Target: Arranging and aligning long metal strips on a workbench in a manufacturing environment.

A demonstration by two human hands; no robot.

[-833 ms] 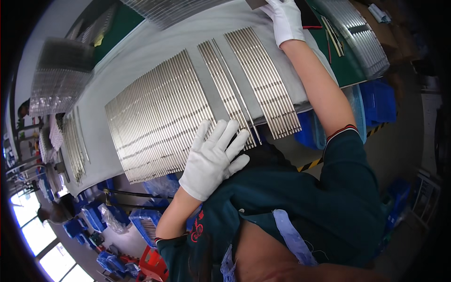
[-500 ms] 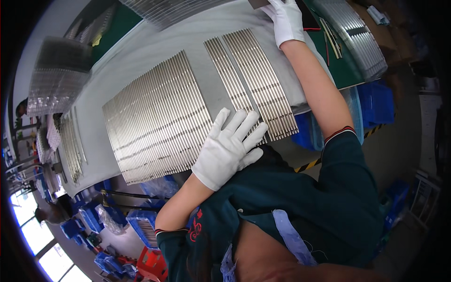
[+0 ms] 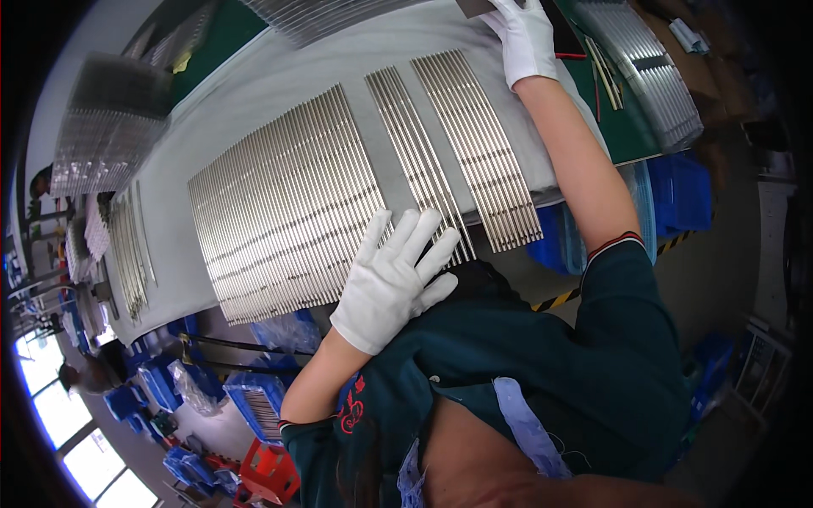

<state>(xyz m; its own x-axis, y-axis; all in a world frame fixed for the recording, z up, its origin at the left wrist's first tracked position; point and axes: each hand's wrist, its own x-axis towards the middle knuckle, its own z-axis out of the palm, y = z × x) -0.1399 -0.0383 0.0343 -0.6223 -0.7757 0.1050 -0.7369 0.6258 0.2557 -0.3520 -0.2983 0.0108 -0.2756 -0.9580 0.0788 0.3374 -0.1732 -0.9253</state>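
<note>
My left hand (image 3: 391,284), in a white glove, lies palm down with fingers spread over the near ends of a narrow middle group of thin silvery metal rods (image 3: 405,127). Its fingertips also reach the near right edge of a wide group of similar rods (image 3: 284,186). To the right, separated by a gap, lies another group of rods (image 3: 474,135). My gloved right hand (image 3: 527,42) is stretched to the far edge of the picture. Its fingers close on a dark flat piece (image 3: 474,7), which is partly cut off.
A pale cloth (image 3: 174,245) covers the table. More rods lie in stacks at the far side (image 3: 330,13), far right (image 3: 648,72) and left (image 3: 131,254). Thin sticks (image 3: 603,72) rest on a green surface. Blue bins (image 3: 677,190) stand below the table's right side.
My left hand has slid left and nearer to me. The middle rods have shifted left and spread slightly, widening the gap to the right group. My right hand has hardly moved.
</note>
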